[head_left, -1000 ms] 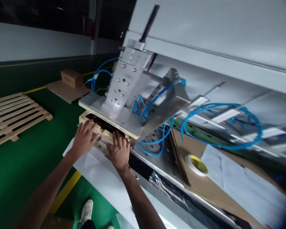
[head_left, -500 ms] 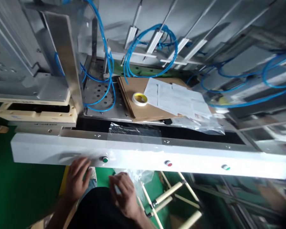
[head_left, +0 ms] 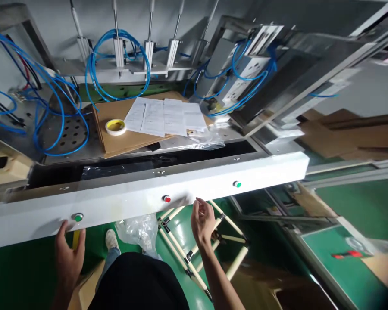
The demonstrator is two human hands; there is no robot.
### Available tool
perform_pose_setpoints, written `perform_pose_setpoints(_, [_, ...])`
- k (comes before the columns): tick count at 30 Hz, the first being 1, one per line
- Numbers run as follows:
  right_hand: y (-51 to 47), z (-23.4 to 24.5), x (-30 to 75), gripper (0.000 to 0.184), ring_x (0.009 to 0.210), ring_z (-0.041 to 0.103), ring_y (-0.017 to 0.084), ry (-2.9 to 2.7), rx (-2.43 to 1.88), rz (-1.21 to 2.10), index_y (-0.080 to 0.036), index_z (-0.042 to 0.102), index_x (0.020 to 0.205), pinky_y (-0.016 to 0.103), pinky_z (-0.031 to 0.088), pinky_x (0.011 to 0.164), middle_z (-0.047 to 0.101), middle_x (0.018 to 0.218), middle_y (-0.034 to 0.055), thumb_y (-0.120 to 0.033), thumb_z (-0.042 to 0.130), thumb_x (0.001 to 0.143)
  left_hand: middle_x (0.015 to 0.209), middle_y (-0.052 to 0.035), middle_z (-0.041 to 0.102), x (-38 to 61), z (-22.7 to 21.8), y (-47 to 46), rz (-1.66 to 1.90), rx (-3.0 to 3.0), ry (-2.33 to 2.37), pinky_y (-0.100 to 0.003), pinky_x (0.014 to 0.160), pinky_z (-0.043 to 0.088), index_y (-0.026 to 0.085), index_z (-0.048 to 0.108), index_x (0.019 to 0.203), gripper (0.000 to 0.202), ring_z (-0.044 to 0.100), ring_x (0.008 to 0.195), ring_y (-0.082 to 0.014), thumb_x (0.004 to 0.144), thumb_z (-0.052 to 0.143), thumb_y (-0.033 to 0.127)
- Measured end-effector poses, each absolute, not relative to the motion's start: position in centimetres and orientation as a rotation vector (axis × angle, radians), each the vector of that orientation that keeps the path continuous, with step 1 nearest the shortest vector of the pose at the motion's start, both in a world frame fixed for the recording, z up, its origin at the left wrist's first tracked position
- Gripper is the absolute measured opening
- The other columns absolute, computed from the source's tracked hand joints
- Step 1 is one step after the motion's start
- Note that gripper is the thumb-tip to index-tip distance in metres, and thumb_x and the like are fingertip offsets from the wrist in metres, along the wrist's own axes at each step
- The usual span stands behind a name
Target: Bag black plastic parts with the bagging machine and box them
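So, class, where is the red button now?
In the head view, the red button is on the white panel, between two green buttons, up and left of the right hand.

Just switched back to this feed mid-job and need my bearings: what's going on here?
A person stands at a machine with both hands near its white front panel. The left hand, fingers spread, is just below a green button; contact is unclear. The right hand, fingers curled, is near the panel's lower edge, between the red button and another green button. Behind the panel, a tape roll and papers lie on cardboard.
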State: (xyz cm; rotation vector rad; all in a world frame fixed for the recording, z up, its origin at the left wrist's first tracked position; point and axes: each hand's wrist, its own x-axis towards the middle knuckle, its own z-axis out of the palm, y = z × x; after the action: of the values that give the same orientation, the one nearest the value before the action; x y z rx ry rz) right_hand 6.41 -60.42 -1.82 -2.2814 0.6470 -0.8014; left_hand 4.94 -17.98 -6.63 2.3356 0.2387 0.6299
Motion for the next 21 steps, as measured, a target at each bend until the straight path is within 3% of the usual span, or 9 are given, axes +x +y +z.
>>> perform_pose_setpoints(3, [-60.6,-2.2,7.1,0.04,0.088,0.068,0.026,0.493,-2.293,-0.778,-0.016,0.075,0.109,0.043,0.056,0.084,0.073,0.099,0.014,-0.048,0.052,0.102,0.138,-0.0223,0.064,5.4,-5.5,-19.4,0.656,2.356,0.237,-0.062,0.113,0.049,0.016,0.056,0.146,0.057,0.06,0.133,-0.0398,0.1,0.061,0.05])
perform_pose_setpoints(6, [-57.8,-1.7,8.8,0.031,0.112,0.065,0.028,0.043,-2.447,-0.712,-0.023,0.075,0.121,0.047,0.051,0.1,0.074,0.116,0.0129,-0.04,0.057,0.102,0.133,-0.0201,0.067,6.0,-4.5,-20.6,0.732,2.385,0.19,-0.056,0.11,0.052,0.016,0.061,0.139,0.05,0.063,0.128,-0.0362,0.102,0.058,0.049])
perform_pose_setpoints(8, [-55.3,-0.8,10.6,0.039,0.131,0.058,0.03,-0.348,-2.588,-0.639,-0.025,0.067,0.138,0.051,0.045,0.112,0.071,0.134,0.0128,-0.038,0.057,0.103,0.131,-0.0192,0.067,6.5,-4.1,-21.1,0.771,2.367,0.207,-0.053,0.108,0.053,0.016,0.061,0.137,0.048,0.065,0.124,-0.0343,0.102,0.058,0.048])
perform_pose_setpoints(10, [-53.3,0.2,12.8,0.055,0.145,0.048,0.033,-0.616,-2.68,-0.535,-0.022,0.057,0.151,0.057,0.034,0.122,0.062,0.15,0.0143,-0.047,0.061,0.101,0.128,-0.0181,0.068,6.9,-4.0,-21.3,0.796,2.351,0.213,-0.051,0.107,0.053,0.016,0.061,0.135,0.045,0.065,0.122,-0.0328,0.102,0.058,0.047])
perform_pose_setpoints(13, [-52.0,1.6,16.4,0.082,0.15,0.043,0.037,-0.775,-2.746,-0.323,-0.016,0.05,0.157,0.063,0.023,0.128,0.055,0.158,0.0182,-0.061,0.07,0.092,0.124,-0.0172,0.07,7.5,-3.8,-21.2,0.807,2.354,0.221,-0.05,0.104,0.054,0.017,0.063,0.131,0.043,0.067,0.118,-0.032,0.102,0.057,0.048])
perform_pose_setpoints(18, [-52.7,3.5,21.8,0.088,0.155,0.038,0.039,-0.752,-2.765,0.021,-0.02,0.048,0.159,0.068,0.017,0.13,0.049,0.163,0.0176,-0.065,0.074,0.087,0.125,-0.016,0.071,8.7,-3.4,-20.5,0.769,2.287,0.266,-0.049,0.104,0.054,0.018,0.065,0.127,0.046,0.067,0.118,-0.0314,0.1,0.058,0.055])
perform_pose_setpoints(21, [-53.4,4.4,23.9,0.094,0.155,0.04,0.04,-0.77,-2.749,0.157,-0.024,0.048,0.159,0.068,0.022,0.128,0.048,0.164,0.0164,-0.066,0.08,0.081,0.125,-0.0157,0.071,9.3,-3.4,-20.0,0.747,2.243,0.292,-0.049,0.104,0.054,0.019,0.066,0.127,0.047,0.067,0.117,-0.0308,0.1,0.057,0.056])
